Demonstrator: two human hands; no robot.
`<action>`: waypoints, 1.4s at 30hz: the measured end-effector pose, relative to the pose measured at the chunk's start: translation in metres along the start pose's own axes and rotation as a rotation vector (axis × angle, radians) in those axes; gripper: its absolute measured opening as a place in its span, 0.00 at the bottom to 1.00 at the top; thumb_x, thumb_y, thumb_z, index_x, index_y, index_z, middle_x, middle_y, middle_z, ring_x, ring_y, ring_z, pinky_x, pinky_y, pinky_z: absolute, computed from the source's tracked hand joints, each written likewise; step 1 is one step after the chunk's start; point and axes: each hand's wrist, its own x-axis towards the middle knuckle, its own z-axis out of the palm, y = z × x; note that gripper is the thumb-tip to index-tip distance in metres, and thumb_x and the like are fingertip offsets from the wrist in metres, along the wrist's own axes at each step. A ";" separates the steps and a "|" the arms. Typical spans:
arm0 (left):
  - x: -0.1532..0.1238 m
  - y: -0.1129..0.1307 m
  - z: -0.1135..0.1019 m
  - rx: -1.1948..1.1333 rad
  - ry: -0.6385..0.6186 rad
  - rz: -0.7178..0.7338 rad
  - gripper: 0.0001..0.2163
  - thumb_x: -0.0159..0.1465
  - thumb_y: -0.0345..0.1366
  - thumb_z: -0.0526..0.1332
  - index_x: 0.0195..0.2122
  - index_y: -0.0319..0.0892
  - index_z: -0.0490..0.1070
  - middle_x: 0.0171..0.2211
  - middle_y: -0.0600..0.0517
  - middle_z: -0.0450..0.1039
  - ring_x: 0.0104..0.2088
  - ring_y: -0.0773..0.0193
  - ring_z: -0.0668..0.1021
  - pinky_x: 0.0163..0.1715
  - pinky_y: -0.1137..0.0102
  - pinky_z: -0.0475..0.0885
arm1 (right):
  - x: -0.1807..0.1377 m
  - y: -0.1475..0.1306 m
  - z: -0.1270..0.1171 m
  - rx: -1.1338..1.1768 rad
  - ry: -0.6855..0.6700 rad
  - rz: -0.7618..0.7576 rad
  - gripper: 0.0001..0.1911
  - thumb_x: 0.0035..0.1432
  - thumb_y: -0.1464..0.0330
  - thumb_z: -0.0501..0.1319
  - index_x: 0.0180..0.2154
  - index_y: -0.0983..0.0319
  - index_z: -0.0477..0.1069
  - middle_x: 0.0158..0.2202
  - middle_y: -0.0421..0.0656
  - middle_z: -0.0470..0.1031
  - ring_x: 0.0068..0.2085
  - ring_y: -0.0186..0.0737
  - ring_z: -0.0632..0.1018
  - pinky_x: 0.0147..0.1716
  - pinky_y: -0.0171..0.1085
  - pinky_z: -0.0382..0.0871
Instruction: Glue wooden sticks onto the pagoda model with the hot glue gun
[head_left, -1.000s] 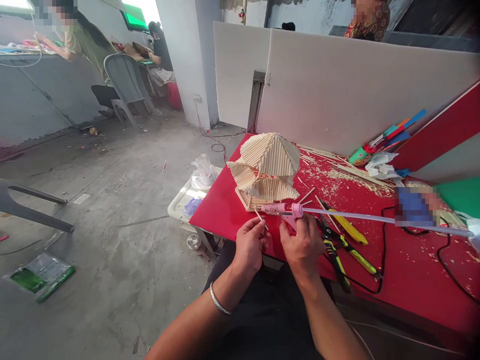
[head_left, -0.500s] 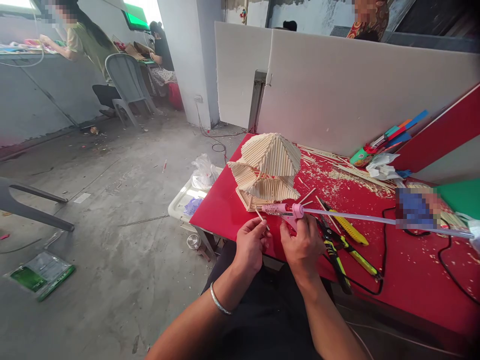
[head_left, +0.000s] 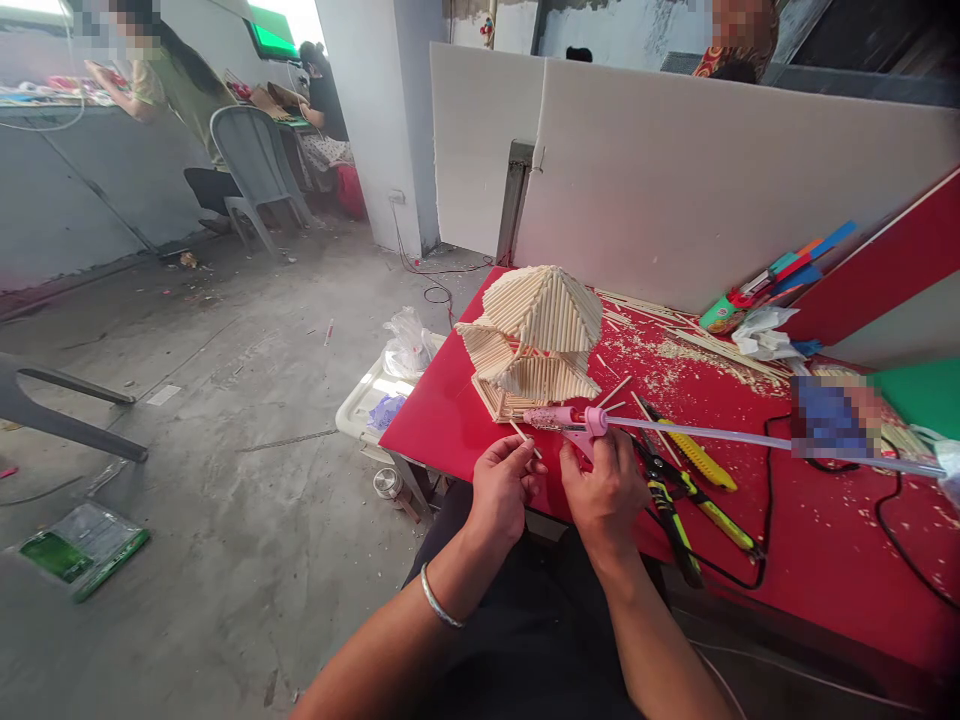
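My right hand (head_left: 604,492) grips a pink glue gun (head_left: 564,420) with a long clear glue stick (head_left: 757,438) running out to the right; its nozzle points left. My left hand (head_left: 502,488) pinches a thin wooden stick (head_left: 523,438) just under that nozzle. Both hands hover over the near left corner of the red table (head_left: 810,555). Right behind them stands a small house model made of wooden sticks (head_left: 536,335), with a ribbed pointed roof.
Yellow-handled pliers (head_left: 671,510), a yellow cutter (head_left: 697,458) and a black cable (head_left: 765,520) lie right of my hands. Loose sticks and sawdust cover the table's back. White foam boards (head_left: 675,160) wall the table. A grey chair (head_left: 251,170) and seated people are far left.
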 end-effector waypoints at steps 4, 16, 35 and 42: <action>0.000 0.000 0.000 -0.011 0.007 0.001 0.17 0.41 0.37 0.74 0.27 0.37 0.70 0.18 0.55 0.70 0.18 0.72 0.71 0.14 0.79 0.60 | 0.000 0.001 0.001 0.021 0.003 -0.002 0.18 0.59 0.64 0.60 0.49 0.66 0.70 0.41 0.50 0.76 0.38 0.42 0.77 0.34 0.36 0.69; 0.002 0.000 0.000 0.004 0.002 -0.026 0.17 0.42 0.38 0.74 0.28 0.38 0.70 0.16 0.57 0.67 0.16 0.73 0.68 0.13 0.78 0.58 | -0.001 0.002 0.001 -0.004 0.005 -0.013 0.19 0.59 0.63 0.61 0.48 0.68 0.71 0.41 0.52 0.77 0.37 0.42 0.78 0.34 0.36 0.71; 0.006 -0.001 -0.002 0.037 -0.023 -0.055 0.15 0.44 0.39 0.73 0.27 0.38 0.70 0.16 0.56 0.67 0.15 0.74 0.66 0.14 0.77 0.56 | 0.001 0.001 0.000 0.007 0.019 -0.032 0.17 0.58 0.64 0.62 0.47 0.67 0.71 0.39 0.49 0.76 0.36 0.41 0.77 0.33 0.35 0.69; 0.008 0.001 0.000 0.019 -0.025 -0.080 0.14 0.44 0.37 0.73 0.26 0.37 0.71 0.15 0.56 0.66 0.15 0.74 0.66 0.15 0.78 0.57 | 0.001 0.002 -0.001 0.014 0.029 -0.015 0.15 0.58 0.66 0.61 0.46 0.65 0.71 0.39 0.48 0.76 0.37 0.40 0.77 0.34 0.35 0.69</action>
